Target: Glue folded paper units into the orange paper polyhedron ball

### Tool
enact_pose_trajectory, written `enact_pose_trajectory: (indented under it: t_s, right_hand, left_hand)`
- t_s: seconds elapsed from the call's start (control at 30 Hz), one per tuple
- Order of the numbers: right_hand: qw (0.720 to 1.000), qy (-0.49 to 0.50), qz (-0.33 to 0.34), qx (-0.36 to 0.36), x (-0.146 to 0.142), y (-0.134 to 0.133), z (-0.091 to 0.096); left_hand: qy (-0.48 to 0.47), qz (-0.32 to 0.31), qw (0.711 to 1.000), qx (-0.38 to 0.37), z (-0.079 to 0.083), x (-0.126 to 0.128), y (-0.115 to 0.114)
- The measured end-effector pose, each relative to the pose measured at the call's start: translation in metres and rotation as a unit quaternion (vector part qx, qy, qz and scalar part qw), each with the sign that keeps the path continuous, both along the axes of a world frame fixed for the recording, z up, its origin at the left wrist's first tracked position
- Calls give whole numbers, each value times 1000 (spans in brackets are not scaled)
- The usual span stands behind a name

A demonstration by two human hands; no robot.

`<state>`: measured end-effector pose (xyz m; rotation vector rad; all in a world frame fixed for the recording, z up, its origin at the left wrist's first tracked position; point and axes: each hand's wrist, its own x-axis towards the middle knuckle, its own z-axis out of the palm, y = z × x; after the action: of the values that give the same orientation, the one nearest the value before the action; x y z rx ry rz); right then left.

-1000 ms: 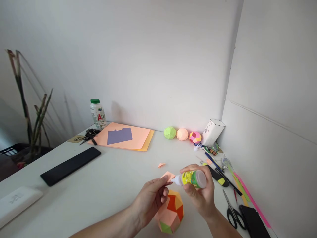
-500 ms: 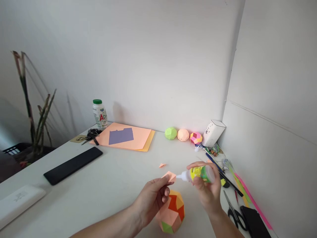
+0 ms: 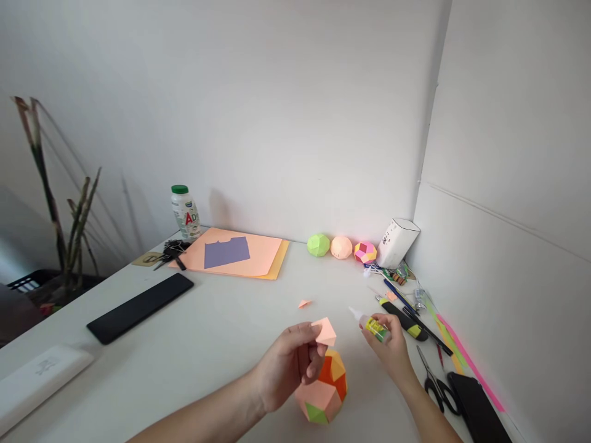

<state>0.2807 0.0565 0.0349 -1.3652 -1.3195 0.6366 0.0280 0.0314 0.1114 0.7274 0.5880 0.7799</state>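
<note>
Between the thumb and fingers of my left hand (image 3: 290, 363) is a small folded peach paper piece (image 3: 326, 332). My right hand (image 3: 390, 347) grips a glue bottle (image 3: 376, 329) with a yellow and green label, its white nozzle pointing up and to the left, apart from the paper. Below my left hand, a many-sided paper ball (image 3: 323, 394) in peach, orange, yellow and green rests on the table, partly hidden by that hand. A tiny peach paper piece (image 3: 305, 304) lies just beyond the hands.
Three small paper balls, green (image 3: 318, 245), peach (image 3: 341, 247) and pink-yellow (image 3: 365, 252), line the wall. Peach sheets (image 3: 263, 258) lie at the back left. At right are a utility knife (image 3: 406, 320), scissors (image 3: 436, 387) and a black phone (image 3: 478, 406). A black slab (image 3: 141, 307) lies left.
My right hand has drawn the glue bottle away from the peach paper piece and lowered it slightly. My left hand has shifted a little right, turning the piece's face more toward me.
</note>
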Motion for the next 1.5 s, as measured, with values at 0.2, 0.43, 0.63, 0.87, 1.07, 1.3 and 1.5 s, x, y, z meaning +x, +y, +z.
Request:
enact_pose_trajectory:
  t_s: [0.2,0.43,0.63,0.87,1.07,1.3,1.5]
  right_hand:
    - [990,-139,16,15,0,4,-21]
    - [979,-183,60,73,-28,-20,13]
    - [961,-54,225,150,-62,-56,51]
    - [933,-134,196,271,-69,-61,61]
    - [992,19,112,49,-58,-56,53]
    - [987,100,64,-105,-58,-57,39]
    - [971,143,112,-158,-67,-65,36]
  left_hand:
    - [124,-3,971,202,-7,-5,1]
    - [320,20,785,529,-9,-10,1]
    - [342,52,716,607,-16,-10,5]
    - [314,118,661,671,-21,-9,6]
    - [312,63,766,559,-53,-39,6]
    - [242,24,868,433,-123,-31,-2]
    - [219,27,885,411,-121,-14,-11]
